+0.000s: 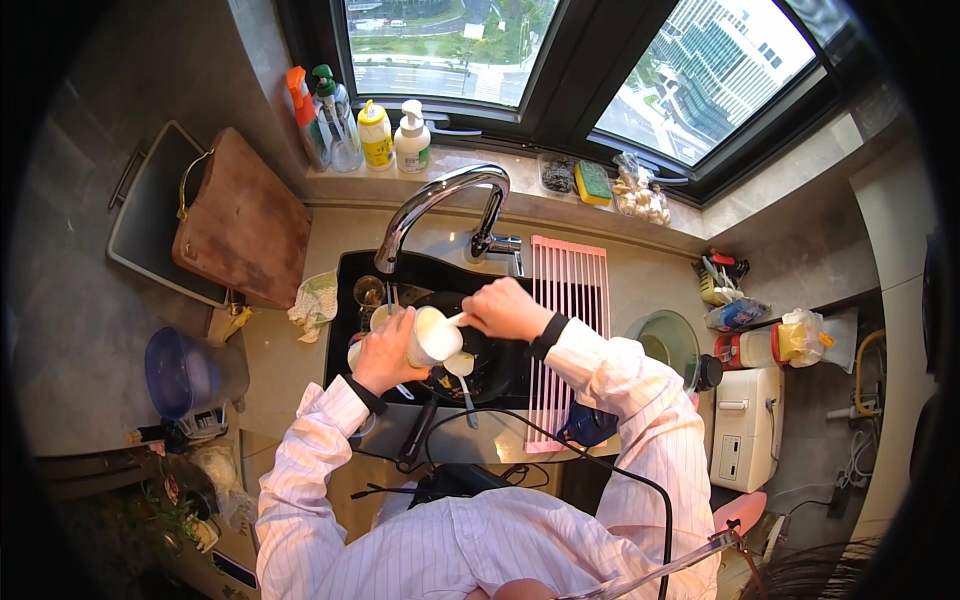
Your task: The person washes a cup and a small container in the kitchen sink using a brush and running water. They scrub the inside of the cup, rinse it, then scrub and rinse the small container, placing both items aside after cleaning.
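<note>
Over the black sink (pixel 346 319), my left hand (pixel 388 352) is wrapped around a pale cup (pixel 437 337) tilted so that its white inside shows. My right hand (pixel 506 311) pinches a thin white utensil (pixel 456 319), whose far end reaches the cup's mouth; what that end looks like is hidden. Beneath both hands lies a dark frying pan (pixel 491 371) with food scraps in it, its handle (pixel 418 433) pointing towards me. A spoon with a grey handle (pixel 468 397) rests across the pan. Dishes and a glass (pixel 369 291) crowd the sink's left side.
A chrome faucet (pixel 450 180) arches over the sink. The pink roll-up rack (pixel 547 409) spans its right part, near a glass bowl (pixel 664 337). Bottles (pixel 375 139) line the sill. At left stand a wooden cutting board (pixel 240 221) and a cloth (pixel 313 304). A black cable (pixel 622 472) crosses my front.
</note>
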`<action>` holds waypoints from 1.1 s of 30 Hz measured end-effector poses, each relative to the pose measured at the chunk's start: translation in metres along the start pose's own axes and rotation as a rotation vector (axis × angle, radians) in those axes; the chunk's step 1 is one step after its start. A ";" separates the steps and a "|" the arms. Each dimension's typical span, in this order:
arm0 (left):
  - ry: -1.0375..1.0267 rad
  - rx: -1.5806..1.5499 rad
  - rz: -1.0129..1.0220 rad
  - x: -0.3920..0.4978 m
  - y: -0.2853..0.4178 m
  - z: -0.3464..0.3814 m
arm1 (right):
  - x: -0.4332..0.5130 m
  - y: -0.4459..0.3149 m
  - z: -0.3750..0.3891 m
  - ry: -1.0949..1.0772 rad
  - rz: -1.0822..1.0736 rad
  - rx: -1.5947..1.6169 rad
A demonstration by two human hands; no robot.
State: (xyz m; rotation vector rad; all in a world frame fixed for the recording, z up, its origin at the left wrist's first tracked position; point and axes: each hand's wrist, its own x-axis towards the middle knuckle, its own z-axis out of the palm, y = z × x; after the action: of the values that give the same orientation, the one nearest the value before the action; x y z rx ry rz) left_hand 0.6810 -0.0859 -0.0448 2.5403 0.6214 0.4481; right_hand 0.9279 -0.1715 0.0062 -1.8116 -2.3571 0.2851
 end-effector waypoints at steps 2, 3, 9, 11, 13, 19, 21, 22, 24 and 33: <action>-0.024 -0.051 -0.126 0.003 -0.002 -0.002 | 0.000 -0.010 0.011 -0.112 0.002 0.046; -0.026 -0.049 -0.094 0.003 -0.001 0.000 | 0.005 -0.013 0.015 -0.109 -0.057 0.107; 0.030 0.008 0.071 0.003 0.001 0.004 | 0.026 -0.014 0.019 0.013 -0.003 -0.103; -0.035 -0.096 -0.094 0.001 -0.001 0.002 | 0.027 -0.012 0.018 -0.198 -0.109 -0.016; -0.048 -0.146 -0.185 -0.001 -0.001 0.001 | 0.024 -0.013 0.018 -0.071 -0.100 -0.001; 0.008 -0.078 -0.095 0.003 -0.002 0.003 | 0.019 -0.015 0.018 -0.105 -0.036 -0.026; 0.000 -0.097 -0.143 0.004 -0.003 0.003 | 0.019 -0.014 0.017 -0.027 -0.074 -0.013; 0.001 -0.080 -0.097 0.004 -0.003 0.003 | 0.020 -0.011 0.016 0.007 -0.047 -0.024; 0.050 -0.027 -0.008 0.004 -0.003 0.001 | 0.019 -0.008 0.013 0.210 -0.051 -0.037; 0.016 -0.046 -0.054 0.011 0.001 0.000 | 0.011 -0.017 -0.003 0.092 -0.034 -0.009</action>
State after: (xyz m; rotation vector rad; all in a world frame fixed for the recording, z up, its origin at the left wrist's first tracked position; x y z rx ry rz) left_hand 0.6903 -0.0815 -0.0418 2.4728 0.6758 0.4592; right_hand 0.9101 -0.1650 0.0137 -1.7478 -2.3272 0.1840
